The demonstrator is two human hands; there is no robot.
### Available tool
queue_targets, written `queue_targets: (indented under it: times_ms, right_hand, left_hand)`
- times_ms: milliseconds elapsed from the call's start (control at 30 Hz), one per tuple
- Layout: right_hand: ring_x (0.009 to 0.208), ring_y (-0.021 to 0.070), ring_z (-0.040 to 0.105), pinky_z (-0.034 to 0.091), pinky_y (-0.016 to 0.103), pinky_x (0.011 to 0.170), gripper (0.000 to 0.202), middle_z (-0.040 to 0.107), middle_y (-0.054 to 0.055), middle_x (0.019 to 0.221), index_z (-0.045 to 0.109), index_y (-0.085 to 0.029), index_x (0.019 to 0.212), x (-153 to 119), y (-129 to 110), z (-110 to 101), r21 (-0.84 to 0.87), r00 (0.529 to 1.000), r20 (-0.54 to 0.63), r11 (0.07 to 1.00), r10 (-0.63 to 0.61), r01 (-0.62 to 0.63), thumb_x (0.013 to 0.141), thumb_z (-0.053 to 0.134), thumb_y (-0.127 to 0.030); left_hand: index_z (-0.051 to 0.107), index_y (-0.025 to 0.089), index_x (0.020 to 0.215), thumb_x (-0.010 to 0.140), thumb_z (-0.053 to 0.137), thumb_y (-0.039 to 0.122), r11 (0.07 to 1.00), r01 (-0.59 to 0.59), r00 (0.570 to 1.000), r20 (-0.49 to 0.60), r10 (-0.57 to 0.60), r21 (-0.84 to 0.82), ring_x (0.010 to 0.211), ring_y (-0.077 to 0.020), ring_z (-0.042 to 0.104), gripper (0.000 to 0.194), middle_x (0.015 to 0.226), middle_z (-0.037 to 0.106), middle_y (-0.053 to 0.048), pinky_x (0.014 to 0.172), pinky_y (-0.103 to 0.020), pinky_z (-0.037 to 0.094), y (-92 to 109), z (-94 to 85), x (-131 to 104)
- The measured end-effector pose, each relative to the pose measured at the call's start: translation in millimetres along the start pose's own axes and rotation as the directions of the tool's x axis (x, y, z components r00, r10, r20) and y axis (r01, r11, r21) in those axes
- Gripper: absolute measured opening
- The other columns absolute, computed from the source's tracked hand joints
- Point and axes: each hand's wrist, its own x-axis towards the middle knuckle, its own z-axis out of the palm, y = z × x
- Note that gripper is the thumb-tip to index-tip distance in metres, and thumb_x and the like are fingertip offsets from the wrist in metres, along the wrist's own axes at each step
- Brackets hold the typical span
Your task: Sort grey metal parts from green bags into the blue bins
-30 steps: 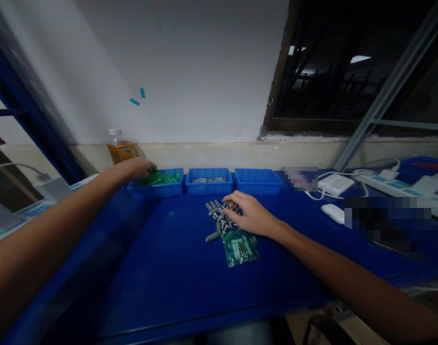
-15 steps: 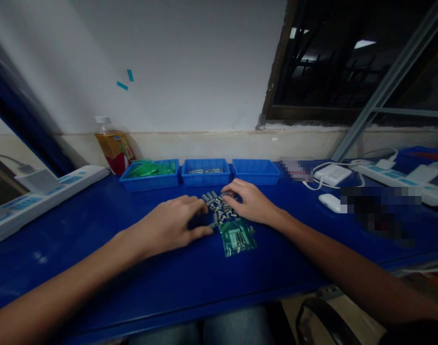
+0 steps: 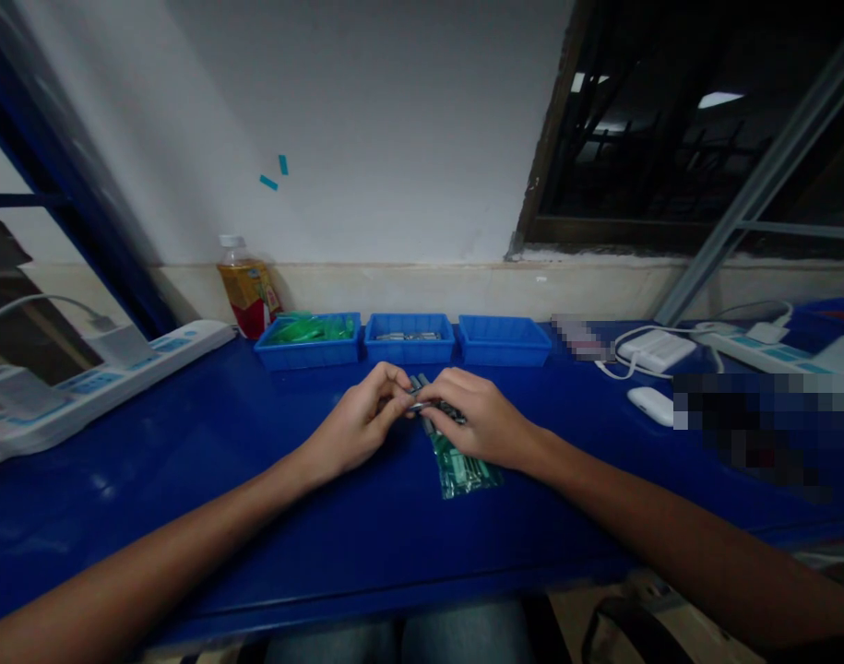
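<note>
Over the blue table, my left hand (image 3: 359, 420) and my right hand (image 3: 487, 420) meet fingertip to fingertip. Both are closed in a pinch on a small shiny metal part (image 3: 417, 406), mostly covered by the fingers. Beneath and behind them lie loose metal cylinders (image 3: 423, 379), largely hidden by my right hand. A green transparent bag (image 3: 456, 481) with slim metal pieces inside lies below my right palm, its upper end covered.
Along the wall stand three blue trays: one with green bags (image 3: 311, 328), one with metal pins (image 3: 409, 350), and a third tray (image 3: 505, 350) at right. A drink bottle (image 3: 248, 290) and power strips (image 3: 137, 369) flank them. A white case (image 3: 649, 406) lies right.
My hands have come together from apart, and now pinch a small metal part between them. My right hand now covers most of the loose cylinders. The view has shifted slightly.
</note>
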Motion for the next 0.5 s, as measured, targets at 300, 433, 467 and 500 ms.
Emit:
queue_targets:
  times_ms: [300,433,467,500]
  right_hand:
    - [0.087,0.0204,0.052,0.039,0.034,0.078,0.021,0.059,0.008,0.092,0.062,-0.017,0.097,17,20,-12,-0.334,1.000,0.002,0.942,0.029,-0.027,0.092,0.046,-0.030]
    - [0.090,0.0221,0.052,0.040,0.035,0.082,0.024,0.058,0.010,0.089,0.066,-0.015,0.090,55,66,-13,-0.391,0.958,-0.111,0.874,0.266,-0.288,0.090,0.050,-0.034]
    - [0.092,0.0232,0.052,0.040,0.036,0.083,0.025,0.058,0.011,0.089,0.067,-0.015,0.089,63,75,-11,-0.412,0.944,-0.104,0.851,0.312,-0.326,0.089,0.051,-0.034]
    - [0.094,0.0245,0.052,0.040,0.038,0.084,0.025,0.058,0.012,0.090,0.068,-0.016,0.089,70,80,-9,-0.425,0.930,-0.095,0.830,0.355,-0.360,0.089,0.052,-0.035]
  left_hand:
    - [0.042,0.018,0.100,0.093,0.040,0.034,0.991,-0.010,1.000,-0.026,0.014,0.136,0.078,-0.0157,0.058,0.017,0.082,0.060,-0.002,0.074,-0.031,0.046,-9,1.6,12]
    - [0.053,0.017,0.100,0.090,0.047,0.031,0.834,-0.136,0.991,0.075,0.114,0.535,0.090,-0.0202,0.055,0.018,0.094,0.060,-0.006,0.083,-0.037,0.043,-16,-1.9,23]
    - [0.055,0.017,0.099,0.090,0.048,0.031,0.780,-0.187,0.982,0.121,0.143,0.597,0.093,-0.0209,0.053,0.018,0.098,0.059,-0.007,0.085,-0.038,0.042,-16,-2.3,24]
    - [0.057,0.018,0.098,0.090,0.048,0.032,0.736,-0.223,0.975,0.155,0.161,0.640,0.095,-0.0212,0.052,0.019,0.102,0.059,-0.007,0.085,-0.038,0.041,-16,-2.5,23]
